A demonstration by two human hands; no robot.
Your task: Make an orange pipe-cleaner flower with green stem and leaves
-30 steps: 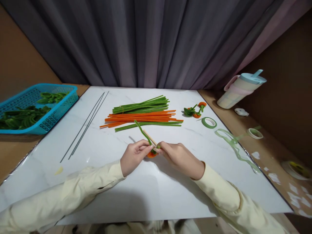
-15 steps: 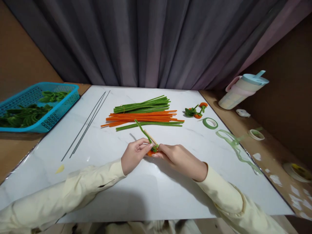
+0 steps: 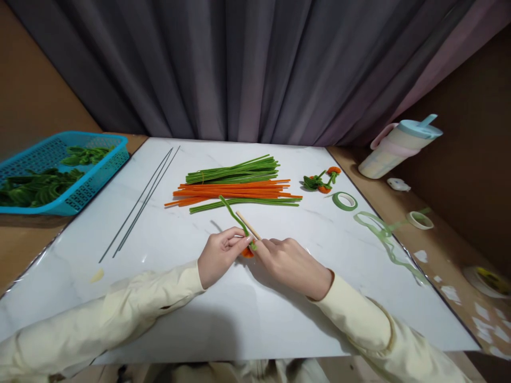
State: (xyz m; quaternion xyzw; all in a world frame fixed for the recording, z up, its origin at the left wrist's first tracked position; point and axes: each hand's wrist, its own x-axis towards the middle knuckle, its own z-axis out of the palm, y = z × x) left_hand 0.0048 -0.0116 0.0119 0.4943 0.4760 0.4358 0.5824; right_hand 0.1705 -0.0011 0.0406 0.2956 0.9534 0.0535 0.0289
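My left hand (image 3: 223, 254) is closed, thumb and fingertips pinching a small orange and green pipe-cleaner flower (image 3: 248, 252) over the front middle of the table. From the pinch a green fuzzy stem (image 3: 231, 213) rises up and to the left. My right hand (image 3: 289, 260) is closed around a thin wooden stick (image 3: 246, 224), whose free end points away to the upper left. The right fingertips meet the flower's green part and hide some of it. Beyond the hands lie orange pipe cleaners (image 3: 235, 190) and green pipe cleaners (image 3: 233, 173).
Finished-looking orange flowers (image 3: 324, 182) lie at the right, near green tape (image 3: 345, 201) and a loose green strip (image 3: 385, 242). A tumbler (image 3: 393, 149) stands beyond the right edge. Thin wires (image 3: 146, 205) lie left, beside a blue basket (image 3: 98, 175) of green leaves.
My right thumb has come up from under the flower to its green part, and the right fingers have turned slightly. My left hand has stayed nearly still.
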